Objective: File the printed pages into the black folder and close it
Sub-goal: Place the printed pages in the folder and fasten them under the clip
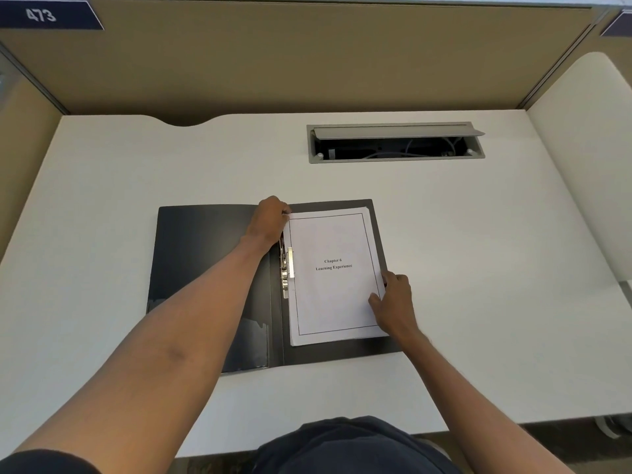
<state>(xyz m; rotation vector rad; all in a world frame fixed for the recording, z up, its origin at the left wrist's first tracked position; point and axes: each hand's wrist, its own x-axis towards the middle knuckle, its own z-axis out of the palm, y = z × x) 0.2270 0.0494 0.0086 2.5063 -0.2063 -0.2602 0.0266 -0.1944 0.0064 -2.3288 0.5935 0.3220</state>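
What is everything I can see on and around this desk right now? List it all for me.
Folder: one, black, lying open mid-desk.
Printed pages: one stack, white, on the folder's right half; top sheet reads "Chapter 6 Learning Experience".
Metal clip: one, silver, along the spine at the pages' left edge.
Cable box: one, grey, lid raised, set into the desk's far right.
Desk: one, white.
Partition: tan, behind the desk.
Number sign: one, navy, top left.
Left hand: at the pages' top-left corner.
Right hand: on the pages' right edge.
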